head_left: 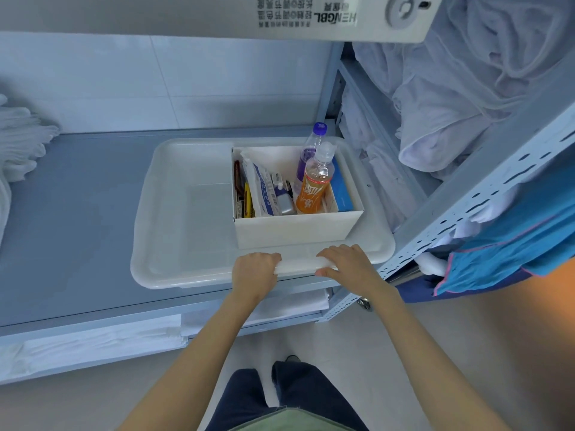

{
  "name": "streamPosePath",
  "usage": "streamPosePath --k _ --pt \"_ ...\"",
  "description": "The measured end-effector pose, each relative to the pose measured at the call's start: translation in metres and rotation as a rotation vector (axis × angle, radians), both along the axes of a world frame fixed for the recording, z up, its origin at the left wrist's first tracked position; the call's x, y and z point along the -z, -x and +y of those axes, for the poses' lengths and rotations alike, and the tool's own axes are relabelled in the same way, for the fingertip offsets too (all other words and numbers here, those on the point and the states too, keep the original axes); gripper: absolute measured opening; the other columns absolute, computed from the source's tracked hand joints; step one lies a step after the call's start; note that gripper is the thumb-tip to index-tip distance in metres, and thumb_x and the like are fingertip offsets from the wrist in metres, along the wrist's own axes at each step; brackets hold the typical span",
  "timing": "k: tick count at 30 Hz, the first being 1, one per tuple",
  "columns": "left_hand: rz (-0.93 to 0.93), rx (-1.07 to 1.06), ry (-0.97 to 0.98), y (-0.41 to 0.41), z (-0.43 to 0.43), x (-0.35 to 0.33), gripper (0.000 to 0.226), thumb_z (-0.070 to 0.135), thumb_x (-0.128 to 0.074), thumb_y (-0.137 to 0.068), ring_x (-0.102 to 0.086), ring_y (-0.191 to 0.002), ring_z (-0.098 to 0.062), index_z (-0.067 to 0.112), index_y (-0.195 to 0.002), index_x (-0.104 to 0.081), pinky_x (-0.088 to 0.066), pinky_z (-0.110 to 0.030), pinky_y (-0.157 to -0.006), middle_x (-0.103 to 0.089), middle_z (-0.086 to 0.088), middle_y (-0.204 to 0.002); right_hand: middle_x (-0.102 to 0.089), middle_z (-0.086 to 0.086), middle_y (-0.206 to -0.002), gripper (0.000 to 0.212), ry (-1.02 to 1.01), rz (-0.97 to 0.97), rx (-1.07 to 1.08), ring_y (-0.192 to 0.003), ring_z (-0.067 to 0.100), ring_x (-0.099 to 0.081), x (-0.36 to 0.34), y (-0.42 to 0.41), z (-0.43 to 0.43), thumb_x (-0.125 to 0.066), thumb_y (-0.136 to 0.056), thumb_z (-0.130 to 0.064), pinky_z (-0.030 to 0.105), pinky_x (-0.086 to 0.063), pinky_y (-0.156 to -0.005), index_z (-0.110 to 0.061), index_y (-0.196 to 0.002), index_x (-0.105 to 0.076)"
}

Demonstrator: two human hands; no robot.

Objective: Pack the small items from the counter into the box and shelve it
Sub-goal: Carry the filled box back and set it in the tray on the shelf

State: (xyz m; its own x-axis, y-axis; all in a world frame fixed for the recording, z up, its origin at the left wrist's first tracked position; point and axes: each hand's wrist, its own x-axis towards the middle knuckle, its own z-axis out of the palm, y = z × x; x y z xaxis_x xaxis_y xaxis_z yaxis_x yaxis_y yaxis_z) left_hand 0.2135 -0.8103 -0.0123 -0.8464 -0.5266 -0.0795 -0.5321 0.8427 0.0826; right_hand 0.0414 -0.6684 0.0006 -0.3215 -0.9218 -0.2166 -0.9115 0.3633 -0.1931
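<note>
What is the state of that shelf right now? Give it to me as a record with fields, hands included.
tray: white, lying on the grey-blue shelf
box: white, open-topped, in the tray's right half
contents: orange bottle and purple-capped bottle upright, white packet, smaller items
left hand: grips the tray's near rim
right hand: grips the same rim, beside the left
nearby: white gloves at the shelf's left end

Far L of the grip I see a pile of white gloves. Below the grip, folded white linens on the lower level. Up R, crumpled white cloths fill the next rack. Blue garment hangs just R of the grip. Overhead, a white panel w/ upside-down print.
</note>
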Motion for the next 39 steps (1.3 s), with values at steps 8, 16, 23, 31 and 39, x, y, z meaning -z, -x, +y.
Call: streamPosePath --k 8,16,23,31,39 --pt "0.004 -0.03 0.007 -0.005 0.013 0.003 0.026 0.012 -0.05 -0.081 -0.062 -0.075 -0.024 0.023 -0.1 -0.062 -0.034 -0.026 -0.053 -0.068 -0.001 -0.083 -0.058 -0.001 -0.122 0.039 -0.02 -0.01 -0.021 -0.107 0.021 -0.048 -0.005 -0.003 0.01 -0.045 -0.094 -0.042 0.031 -0.025 -0.082 -0.024 -0.129 -0.048" --pt "0.1 0.02 -0.047 -0.009 0.009 0.003 0.024 0.027 -0.052 -0.086 -0.062 -0.085 -0.022 0.027 -0.109 -0.059 -0.038 -0.027 -0.059 -0.068 0.003 -0.095 -0.059 -0.004 -0.12 0.038 0.022 -0.016 -0.02 -0.105 0.018 -0.049 -0.004 -0.003 0.012 -0.044 -0.094 -0.043 0.029 -0.026 -0.085 -0.026 -0.128 -0.049" --pt "0.507 0.098 0.095 -0.052 -0.001 0.009 0.045 0.055 -0.04 -0.084 -0.061 -0.053 -0.016 0.021 -0.091 -0.069 -0.047 -0.025 -0.047 -0.07 0.005 -0.071 -0.063 -0.011 -0.108 0.045 0.189 0.009 0.042 -0.098 0.014 -0.053 0.002 -0.012 0.017 -0.049 -0.084 -0.059 0.029 -0.029 -0.086 -0.031 -0.118 -0.058" --pt "0.49 0.069 0.114 -0.05 0.002 0.009 0.042 0.05 -0.039 -0.087 -0.057 -0.052 -0.017 0.02 -0.088 -0.068 -0.041 -0.024 -0.047 -0.065 0.005 -0.068 -0.066 -0.008 -0.1 0.049 0.245 0.107 0.043 -0.091 0.017 -0.056 0.007 -0.017 0.017 -0.042 -0.085 -0.063 0.029 -0.032 -0.08 -0.026 -0.109 -0.063" --pt "0.443 0.094 0.111 -0.052 0.005 0.009 0.042 0.048 -0.038 -0.087 -0.059 -0.062 -0.021 0.017 -0.088 -0.066 -0.041 -0.029 -0.058 -0.066 0.001 -0.072 -0.056 -0.007 -0.119 0.051 0.124 0.191 0.131 -0.112 0.017 -0.046 0.004 -0.029 0.019 -0.032 -0.089 -0.062 0.033 -0.027 -0.097 -0.032 -0.127 -0.05"
